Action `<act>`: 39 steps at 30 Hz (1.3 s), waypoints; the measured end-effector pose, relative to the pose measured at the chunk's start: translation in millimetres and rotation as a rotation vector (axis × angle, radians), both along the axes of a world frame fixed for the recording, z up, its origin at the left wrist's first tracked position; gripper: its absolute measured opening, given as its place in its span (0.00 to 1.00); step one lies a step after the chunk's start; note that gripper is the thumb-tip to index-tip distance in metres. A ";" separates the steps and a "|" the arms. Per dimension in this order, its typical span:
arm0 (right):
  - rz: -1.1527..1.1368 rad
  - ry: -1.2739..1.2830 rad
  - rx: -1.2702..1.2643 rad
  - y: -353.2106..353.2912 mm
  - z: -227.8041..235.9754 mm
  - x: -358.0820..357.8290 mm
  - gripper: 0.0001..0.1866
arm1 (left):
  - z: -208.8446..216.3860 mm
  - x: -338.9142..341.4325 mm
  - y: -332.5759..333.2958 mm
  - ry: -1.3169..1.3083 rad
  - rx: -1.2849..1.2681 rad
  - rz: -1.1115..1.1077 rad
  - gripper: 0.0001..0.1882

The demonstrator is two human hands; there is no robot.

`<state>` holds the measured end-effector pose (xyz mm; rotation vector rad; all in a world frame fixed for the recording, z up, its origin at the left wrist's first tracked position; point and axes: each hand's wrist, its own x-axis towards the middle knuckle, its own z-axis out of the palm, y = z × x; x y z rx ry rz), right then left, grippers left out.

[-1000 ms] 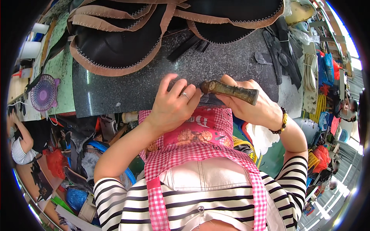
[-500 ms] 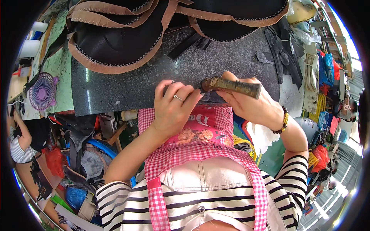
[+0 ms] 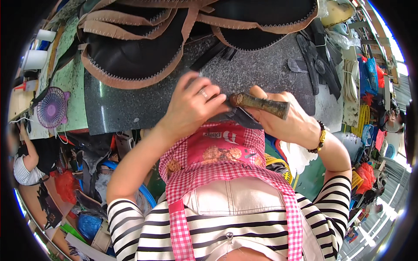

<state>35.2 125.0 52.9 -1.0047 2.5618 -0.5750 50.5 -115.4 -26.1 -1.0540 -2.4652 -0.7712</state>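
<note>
A bare strip of the dark speckled desk [image 3: 130, 111] lies open left of the left hand [image 3: 191, 108], reaching to the desk's near edge. Farther back, stacked black leather pieces [image 3: 130, 56] with tan zigzag edges block the way. Right of the right hand [image 3: 287, 122], small dark cut pieces [image 3: 313, 65] crowd the surface, leaving only narrow gaps between them
</note>
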 end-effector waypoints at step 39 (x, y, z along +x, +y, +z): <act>-0.024 -0.006 -0.088 -6.2 10.6 -4.9 0.10 | -9.3 33.8 18.9 -0.001 0.005 0.211 0.13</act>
